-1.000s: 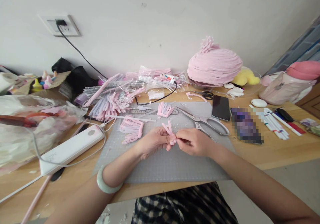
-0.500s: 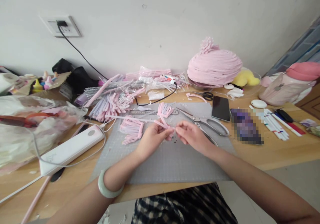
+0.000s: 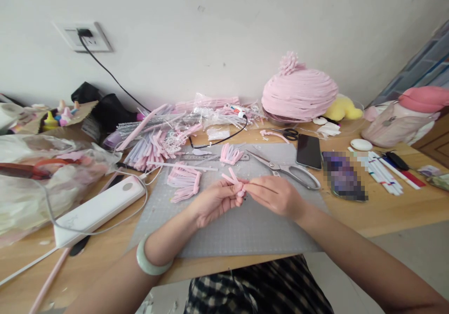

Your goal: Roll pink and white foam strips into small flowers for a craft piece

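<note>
My left hand [image 3: 219, 200] pinches a small pink fuzzy piece [image 3: 230, 176], two short ends of which stick up above the fingers. Close against it on the right, my right hand [image 3: 275, 194] has its fingers closed on the same piece; its far end is hidden between the fingertips. Both hands are over the grey cutting mat [image 3: 252, 232]. Two bundles of short pink and lilac strips lie beyond, one larger on the left [image 3: 184, 181] and one smaller [image 3: 231, 154]. A pale thin strip [image 3: 182, 165] lies across the mat's back left.
Large scissors [image 3: 286, 170] and a phone [image 3: 308, 151] lie right of my hands. A ruler [image 3: 199, 157] is at the mat's back edge. A white power bank [image 3: 100, 208] with cables is left. A pink yarn-like dome [image 3: 300, 94] stands behind.
My right hand has turned over and come against my left fingertips. The pink piece has shifted in my left hand, and its two short ends now point up.
</note>
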The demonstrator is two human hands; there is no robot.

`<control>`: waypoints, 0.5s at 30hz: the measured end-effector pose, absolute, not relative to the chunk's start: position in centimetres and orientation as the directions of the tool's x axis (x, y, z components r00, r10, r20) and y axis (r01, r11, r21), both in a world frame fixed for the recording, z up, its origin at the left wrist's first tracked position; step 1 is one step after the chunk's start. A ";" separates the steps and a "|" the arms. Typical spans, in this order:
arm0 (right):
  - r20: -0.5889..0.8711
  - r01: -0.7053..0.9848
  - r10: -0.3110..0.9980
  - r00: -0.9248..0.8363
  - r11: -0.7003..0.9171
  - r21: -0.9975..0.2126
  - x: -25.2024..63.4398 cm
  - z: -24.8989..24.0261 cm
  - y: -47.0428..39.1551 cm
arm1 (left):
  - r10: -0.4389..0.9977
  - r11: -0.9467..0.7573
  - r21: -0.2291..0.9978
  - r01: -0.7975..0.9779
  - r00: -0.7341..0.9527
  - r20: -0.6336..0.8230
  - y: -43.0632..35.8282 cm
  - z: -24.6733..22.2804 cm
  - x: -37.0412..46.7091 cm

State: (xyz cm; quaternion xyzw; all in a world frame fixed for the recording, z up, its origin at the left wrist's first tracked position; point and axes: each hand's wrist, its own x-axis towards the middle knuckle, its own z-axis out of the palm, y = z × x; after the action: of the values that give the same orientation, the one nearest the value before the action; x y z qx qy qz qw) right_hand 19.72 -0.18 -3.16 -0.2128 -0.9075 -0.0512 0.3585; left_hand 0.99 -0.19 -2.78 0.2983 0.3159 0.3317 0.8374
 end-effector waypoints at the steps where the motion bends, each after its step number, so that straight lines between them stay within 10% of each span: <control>1: 0.670 0.414 0.331 -0.664 0.909 -0.039 19.7 -3.1 -0.2 | 0.726 0.626 0.689 -0.366 0.597 -0.342 -0.1 -3.0 0.9; 12: 0.641 0.370 0.242 -0.728 0.926 0.071 19.0 -2.7 -0.3 | 0.590 0.721 0.654 -0.230 0.698 -0.405 0.5 -3.4 0.1; 15: 0.631 0.339 0.329 -0.703 0.934 -0.110 19.0 -2.9 -0.4 | 0.607 0.673 0.719 -0.173 0.686 -0.402 0.7 -3.1 0.0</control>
State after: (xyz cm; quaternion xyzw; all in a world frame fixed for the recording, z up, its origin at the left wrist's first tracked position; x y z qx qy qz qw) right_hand 19.00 -0.36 -2.93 -0.1812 -0.9227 -0.0075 0.3402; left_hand -0.01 0.68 -3.12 0.3341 0.3242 0.2281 0.8551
